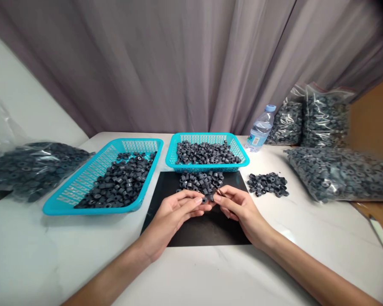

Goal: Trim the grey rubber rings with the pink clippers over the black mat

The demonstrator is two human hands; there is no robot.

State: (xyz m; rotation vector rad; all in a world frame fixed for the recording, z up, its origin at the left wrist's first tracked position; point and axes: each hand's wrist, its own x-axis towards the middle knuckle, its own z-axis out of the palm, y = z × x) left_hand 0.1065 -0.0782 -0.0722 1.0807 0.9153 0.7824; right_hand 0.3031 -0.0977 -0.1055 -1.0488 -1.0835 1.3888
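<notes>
My left hand point(181, 208) pinches a small dark grey plastic ring point(204, 199) between thumb and fingertips, above a black mat point(207, 231). Close beside it, my right hand point(238, 206) is closed on a thin dark tool point(221, 193), whose tip points toward the ring; its exact kind is too small to make out. Just beyond the fingertips, a pile of similar rings point(199, 180) lies on the mat, partly covered by my hands.
Two blue plastic baskets, one on the left point(59, 206) and one at the back point(207, 168), hold many rings. A loose heap point(268, 184) lies right of the mat. Filled clear bags point(341, 174) stand and lie at the right, another bag point(41, 168) at left. A water bottle point(261, 129) stands behind.
</notes>
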